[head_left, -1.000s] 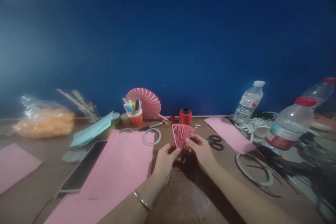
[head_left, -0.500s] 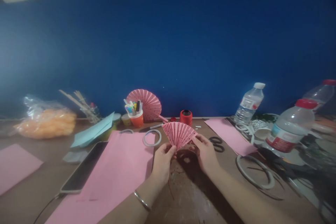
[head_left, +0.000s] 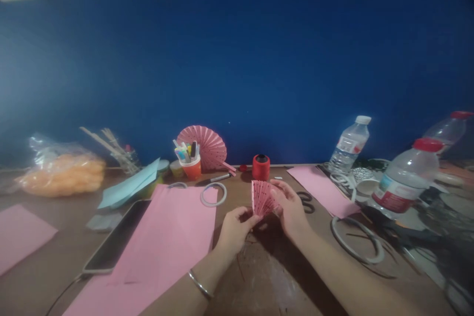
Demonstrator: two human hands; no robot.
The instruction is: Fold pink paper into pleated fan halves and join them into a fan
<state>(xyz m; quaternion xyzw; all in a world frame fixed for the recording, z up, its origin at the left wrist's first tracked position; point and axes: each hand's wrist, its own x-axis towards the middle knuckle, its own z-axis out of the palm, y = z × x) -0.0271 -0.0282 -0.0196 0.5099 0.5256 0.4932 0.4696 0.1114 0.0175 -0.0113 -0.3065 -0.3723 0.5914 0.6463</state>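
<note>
A small pink pleated paper fan [head_left: 262,196] with dark dots is held upright above the table, partly folded. My left hand [head_left: 237,227] pinches its narrow lower end between thumb and fingers. Around its right side closes my right hand [head_left: 289,207], the fingers pressing on the pleats and hiding part of them. Behind the fan stands a red spool of thread [head_left: 261,168]. Dark-handled scissors [head_left: 305,201] lie just right of my right hand, their blades hidden.
A larger pink fan [head_left: 207,144] leans on the blue wall behind a cup of pens [head_left: 191,168]. Pink paper sheets [head_left: 174,227], a phone [head_left: 114,242] and a grey ring [head_left: 214,194] lie left. Plastic bottles [head_left: 403,177] and a tape roll [head_left: 357,241] are at right.
The small fan has been squeezed narrower, from a wide spread to a partly folded shape. Its left edge has moved right, and my left hand has shifted slightly right and down.
</note>
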